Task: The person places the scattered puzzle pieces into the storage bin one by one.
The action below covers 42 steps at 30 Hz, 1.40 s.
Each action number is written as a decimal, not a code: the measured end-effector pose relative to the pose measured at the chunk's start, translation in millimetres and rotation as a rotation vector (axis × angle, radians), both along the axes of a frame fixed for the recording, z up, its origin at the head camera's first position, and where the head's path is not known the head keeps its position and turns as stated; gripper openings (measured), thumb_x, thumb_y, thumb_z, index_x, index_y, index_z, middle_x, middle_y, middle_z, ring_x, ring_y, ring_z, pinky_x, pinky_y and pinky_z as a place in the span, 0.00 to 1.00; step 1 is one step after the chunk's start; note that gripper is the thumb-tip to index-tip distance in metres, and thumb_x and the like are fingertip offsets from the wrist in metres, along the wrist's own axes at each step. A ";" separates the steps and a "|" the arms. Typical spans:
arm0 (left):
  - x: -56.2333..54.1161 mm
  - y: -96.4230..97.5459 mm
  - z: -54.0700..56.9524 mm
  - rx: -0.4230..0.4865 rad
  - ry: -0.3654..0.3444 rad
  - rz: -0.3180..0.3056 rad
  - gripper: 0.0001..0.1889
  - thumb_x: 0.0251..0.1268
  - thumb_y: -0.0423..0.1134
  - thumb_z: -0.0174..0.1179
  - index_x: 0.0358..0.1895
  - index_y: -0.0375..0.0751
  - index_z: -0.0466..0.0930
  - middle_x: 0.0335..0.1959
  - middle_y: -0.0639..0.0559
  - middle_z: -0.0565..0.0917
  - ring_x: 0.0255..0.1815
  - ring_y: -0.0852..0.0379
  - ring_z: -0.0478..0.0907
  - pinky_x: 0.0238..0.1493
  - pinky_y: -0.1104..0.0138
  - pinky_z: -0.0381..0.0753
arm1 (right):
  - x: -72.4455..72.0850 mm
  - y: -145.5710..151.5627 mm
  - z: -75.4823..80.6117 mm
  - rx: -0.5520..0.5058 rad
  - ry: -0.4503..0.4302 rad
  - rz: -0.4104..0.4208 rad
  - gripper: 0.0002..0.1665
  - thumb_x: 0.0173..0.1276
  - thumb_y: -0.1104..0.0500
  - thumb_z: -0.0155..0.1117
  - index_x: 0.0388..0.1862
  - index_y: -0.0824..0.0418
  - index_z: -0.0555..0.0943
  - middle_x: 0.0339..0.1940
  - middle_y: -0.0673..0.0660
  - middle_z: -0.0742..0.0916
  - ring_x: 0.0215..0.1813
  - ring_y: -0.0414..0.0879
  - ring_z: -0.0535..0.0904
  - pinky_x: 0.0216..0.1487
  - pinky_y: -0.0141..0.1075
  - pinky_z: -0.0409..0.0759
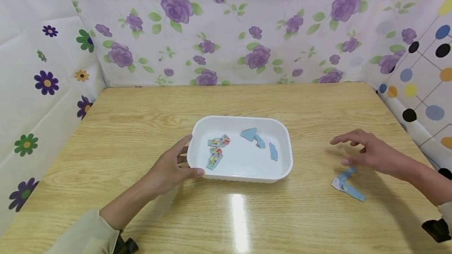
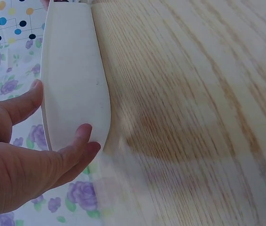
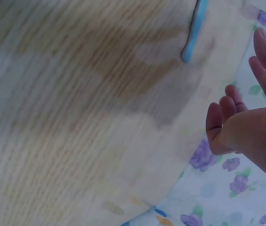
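Observation:
A white plastic tray [image 1: 240,173] stands on the wooden table. At its left end my left hand [image 1: 169,167] grips it, thumb on the front corner of the rim and fingers against the outer wall; the left wrist view shows this hand [image 2: 43,155] at the tray's side [image 2: 76,70]. Inside lie two colourful map puzzle pieces [image 1: 219,141] on the left and several plain light-blue ones [image 1: 248,134] on the right. My right hand [image 1: 374,154] hovers with loosely bent fingers and holds nothing. Just below it, light-blue puzzle pieces [image 1: 353,192] lie together on the table.
The wooden table [image 1: 141,109] reaches back to a flowered curtain [image 1: 226,30]. Patterned cloths hang along the left [image 1: 42,109] and the right [image 1: 423,69]. In the right wrist view, one light-blue piece [image 3: 196,28] is near the hand's shadow.

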<state>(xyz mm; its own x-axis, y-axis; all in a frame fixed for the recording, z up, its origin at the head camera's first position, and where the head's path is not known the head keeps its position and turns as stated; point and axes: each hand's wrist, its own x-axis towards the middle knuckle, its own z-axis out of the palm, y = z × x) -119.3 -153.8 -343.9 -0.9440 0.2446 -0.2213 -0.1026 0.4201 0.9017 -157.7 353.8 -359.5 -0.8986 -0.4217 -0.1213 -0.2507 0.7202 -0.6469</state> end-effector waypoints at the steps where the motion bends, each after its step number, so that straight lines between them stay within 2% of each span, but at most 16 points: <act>1: 0.1 -0.3 -0.1 0.001 -0.001 0.000 0.54 0.51 0.36 0.73 0.78 0.44 0.44 0.66 0.37 0.68 0.60 0.41 0.74 0.49 0.64 0.84 | 0.6 0.8 -1.2 0.000 0.001 0.001 0.26 0.65 0.56 0.68 0.62 0.54 0.76 0.62 0.60 0.69 0.60 0.61 0.63 0.44 0.44 0.75; 4: -0.1 -1.0 0.3 -0.001 0.003 -0.002 0.54 0.51 0.37 0.74 0.78 0.44 0.44 0.66 0.37 0.68 0.60 0.41 0.73 0.49 0.64 0.84 | 2.2 3.3 -7.6 0.003 0.066 0.027 0.24 0.62 0.59 0.70 0.58 0.55 0.79 0.56 0.57 0.74 0.58 0.48 0.66 0.43 0.40 0.74; 8: -0.3 -1.1 0.9 -0.002 0.006 -0.002 0.54 0.51 0.37 0.74 0.78 0.44 0.44 0.66 0.37 0.68 0.60 0.41 0.73 0.49 0.64 0.84 | 3.6 9.2 -17.0 0.008 0.193 0.079 0.24 0.56 0.63 0.74 0.53 0.54 0.82 0.49 0.51 0.79 0.49 0.34 0.66 0.36 0.32 0.70; 13: -0.4 -0.5 0.1 0.016 0.004 -0.006 0.54 0.51 0.36 0.73 0.78 0.44 0.44 0.66 0.37 0.68 0.60 0.41 0.74 0.49 0.64 0.84 | 9.6 23.6 -25.6 0.047 0.247 0.075 0.25 0.50 0.63 0.78 0.49 0.51 0.84 0.48 0.46 0.79 0.49 0.28 0.64 0.37 0.31 0.70; 16: -0.6 -0.3 -0.8 0.017 0.000 -0.006 0.54 0.51 0.36 0.73 0.78 0.44 0.44 0.66 0.36 0.68 0.60 0.41 0.73 0.49 0.64 0.84 | 14.9 29.7 -30.8 0.037 0.251 0.070 0.25 0.47 0.63 0.79 0.47 0.50 0.85 0.47 0.44 0.79 0.49 0.27 0.64 0.38 0.29 0.68; 21: -1.5 -0.3 -1.5 0.003 0.007 0.001 0.54 0.51 0.36 0.74 0.77 0.44 0.45 0.66 0.37 0.69 0.60 0.41 0.73 0.49 0.64 0.84 | 19.8 30.7 -40.1 -0.049 0.247 0.038 0.24 0.45 0.66 0.79 0.43 0.50 0.86 0.46 0.44 0.78 0.49 0.28 0.63 0.45 0.29 0.54; 23: -1.7 -0.4 -1.6 -0.003 0.009 0.002 0.54 0.51 0.36 0.74 0.77 0.44 0.45 0.66 0.38 0.69 0.60 0.42 0.73 0.49 0.64 0.84 | 20.4 29.5 -44.1 -0.087 0.257 0.053 0.24 0.45 0.67 0.78 0.43 0.51 0.86 0.47 0.46 0.77 0.50 0.28 0.63 0.46 0.30 0.48; 28: -1.9 -0.6 -1.6 -0.003 0.007 0.000 0.54 0.51 0.36 0.74 0.77 0.44 0.45 0.66 0.38 0.69 0.60 0.42 0.73 0.49 0.64 0.84 | 19.4 26.6 -52.2 -0.113 0.319 0.081 0.23 0.45 0.71 0.76 0.39 0.50 0.87 0.48 0.48 0.74 0.52 0.30 0.61 0.46 0.29 0.52; 33: -1.6 -0.7 -1.6 0.008 0.004 -0.002 0.54 0.51 0.36 0.73 0.77 0.43 0.44 0.65 0.37 0.69 0.61 0.41 0.73 0.49 0.64 0.84 | 19.5 25.7 -57.4 -0.111 0.322 0.038 0.21 0.46 0.72 0.76 0.33 0.49 0.87 0.49 0.49 0.74 0.54 0.33 0.59 0.43 0.27 0.60; 38: -0.8 -0.7 -1.2 0.013 0.005 -0.004 0.54 0.51 0.36 0.73 0.77 0.43 0.44 0.65 0.37 0.70 0.61 0.40 0.73 0.49 0.64 0.84 | 21.1 26.4 -59.6 -0.113 0.311 -0.005 0.20 0.46 0.72 0.76 0.30 0.48 0.86 0.49 0.49 0.73 0.56 0.35 0.54 0.45 0.27 0.56; 42: -0.3 -0.6 -0.5 0.013 0.007 -0.003 0.54 0.51 0.35 0.73 0.77 0.42 0.44 0.65 0.37 0.70 0.61 0.40 0.73 0.50 0.64 0.83 | 23.0 24.8 -61.2 -0.127 0.367 0.003 0.23 0.43 0.74 0.76 0.29 0.47 0.86 0.49 0.48 0.73 0.57 0.34 0.53 0.47 0.25 0.52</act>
<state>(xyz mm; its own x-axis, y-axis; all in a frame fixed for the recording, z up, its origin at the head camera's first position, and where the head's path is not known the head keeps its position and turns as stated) -119.6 -154.4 -344.5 -0.9450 0.2500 -0.2111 -0.0948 0.4083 0.9079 -134.7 378.6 -420.7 -0.8714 -0.4153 0.2611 -0.4837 0.6391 -0.5980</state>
